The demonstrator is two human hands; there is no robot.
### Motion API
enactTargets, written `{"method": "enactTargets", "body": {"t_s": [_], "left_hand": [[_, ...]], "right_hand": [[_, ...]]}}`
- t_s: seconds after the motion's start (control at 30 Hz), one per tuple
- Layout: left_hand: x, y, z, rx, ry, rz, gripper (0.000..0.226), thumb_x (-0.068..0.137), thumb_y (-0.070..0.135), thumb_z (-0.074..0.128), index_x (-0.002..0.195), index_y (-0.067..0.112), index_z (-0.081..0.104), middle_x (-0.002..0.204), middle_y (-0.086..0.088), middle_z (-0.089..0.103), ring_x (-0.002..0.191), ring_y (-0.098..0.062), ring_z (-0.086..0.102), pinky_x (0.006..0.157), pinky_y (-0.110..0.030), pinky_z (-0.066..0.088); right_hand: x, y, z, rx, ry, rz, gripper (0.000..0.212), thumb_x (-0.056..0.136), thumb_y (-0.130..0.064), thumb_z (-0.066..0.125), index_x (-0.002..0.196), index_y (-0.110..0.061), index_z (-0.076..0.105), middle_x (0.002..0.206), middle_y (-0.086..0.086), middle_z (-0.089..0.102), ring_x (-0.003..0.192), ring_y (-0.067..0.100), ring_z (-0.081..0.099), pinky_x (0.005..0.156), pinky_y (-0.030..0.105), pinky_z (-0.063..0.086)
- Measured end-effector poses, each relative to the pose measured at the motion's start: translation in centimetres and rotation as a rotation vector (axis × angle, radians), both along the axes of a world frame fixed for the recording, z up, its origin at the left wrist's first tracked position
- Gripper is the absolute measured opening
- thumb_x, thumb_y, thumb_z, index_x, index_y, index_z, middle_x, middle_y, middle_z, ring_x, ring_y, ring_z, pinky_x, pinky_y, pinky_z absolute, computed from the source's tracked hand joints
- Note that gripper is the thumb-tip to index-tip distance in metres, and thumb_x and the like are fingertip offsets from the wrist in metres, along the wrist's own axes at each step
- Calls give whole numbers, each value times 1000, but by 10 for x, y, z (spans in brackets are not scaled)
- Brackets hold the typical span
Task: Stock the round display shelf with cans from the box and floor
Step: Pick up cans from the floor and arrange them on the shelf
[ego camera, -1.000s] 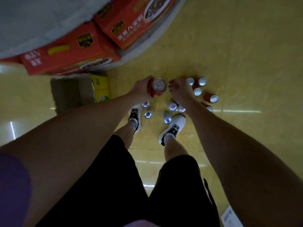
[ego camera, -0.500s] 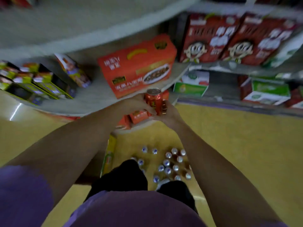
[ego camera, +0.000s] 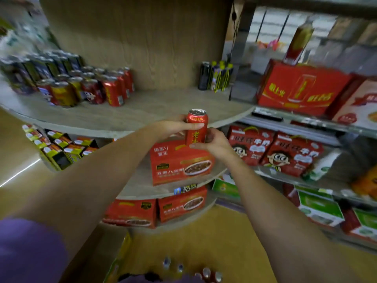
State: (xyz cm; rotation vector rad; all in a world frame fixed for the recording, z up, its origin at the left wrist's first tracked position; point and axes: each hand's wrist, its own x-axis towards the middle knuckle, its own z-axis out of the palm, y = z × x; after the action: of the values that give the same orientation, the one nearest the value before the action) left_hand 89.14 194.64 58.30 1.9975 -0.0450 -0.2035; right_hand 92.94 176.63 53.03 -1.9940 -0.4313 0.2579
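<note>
I hold one red can [ego camera: 196,127] upright in front of the round display shelf [ego camera: 126,117]. My left hand [ego camera: 175,127] grips the can's upper part, thumb across its front. My right hand [ego camera: 212,140] grips its lower part from the right. The can hovers just before the shelf's front rim. A cluster of red and dark cans [ego camera: 85,86] stands on the shelf at the left. Several more cans [ego camera: 191,270] stand on the floor at the bottom edge of view.
A few dark cans [ego camera: 216,75] stand at the shelf's back right. Red cartons [ego camera: 179,162] fill the round tiers below. A straight rack [ego camera: 306,123] with red and green cartons runs along the right. A box's yellow edge [ego camera: 120,258] shows at bottom left.
I have straightened up from the floor cans and lifted the red can in both hands to the height of the upper round shelf.
</note>
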Motion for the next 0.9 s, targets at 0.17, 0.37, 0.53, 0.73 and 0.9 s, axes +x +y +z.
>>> {"method": "enactTargets", "body": {"t_s": [0.17, 0.37, 0.53, 0.73, 0.9], "left_hand": [[-2, 7, 48, -95, -149, 102, 56, 78, 48, 75, 123, 17, 62, 113, -3, 71, 103, -15, 67, 90, -32, 51], [-2, 12, 89, -249, -238, 237, 53, 79, 50, 74, 117, 16, 59, 103, 2, 70, 94, -9, 66, 75, -21, 51], [0, 13, 118, -366, -309, 304, 55, 81, 54, 70, 116, 12, 59, 103, -2, 70, 90, -11, 68, 70, -21, 51], [-3, 25, 135, -391, -336, 336, 46, 83, 52, 70, 111, 17, 58, 103, -2, 69, 89, -11, 67, 69, -23, 52], [-4, 52, 142, -359, -336, 367, 46, 80, 51, 73, 108, 18, 59, 109, -6, 69, 93, -12, 68, 74, -25, 54]], "right_hand": [[-2, 16, 53, 54, -28, 31, 70, 55, -41, 92, 115, -21, 61, 104, -2, 71, 93, 15, 68, 91, 42, 55], [-6, 33, 98, 145, -109, 40, 61, 69, -36, 87, 119, -22, 56, 105, -3, 67, 97, 14, 66, 88, 35, 55], [-8, 45, 125, 240, -173, 11, 55, 73, -38, 84, 118, -17, 59, 105, -2, 68, 99, 16, 67, 89, 34, 55], [-8, 59, 143, 231, -194, 32, 56, 69, -46, 84, 113, -20, 61, 106, -4, 69, 100, 13, 66, 96, 39, 53], [-7, 84, 147, 242, -176, 54, 70, 57, -55, 86, 112, -17, 64, 103, -1, 72, 98, 16, 68, 95, 45, 53]]}}
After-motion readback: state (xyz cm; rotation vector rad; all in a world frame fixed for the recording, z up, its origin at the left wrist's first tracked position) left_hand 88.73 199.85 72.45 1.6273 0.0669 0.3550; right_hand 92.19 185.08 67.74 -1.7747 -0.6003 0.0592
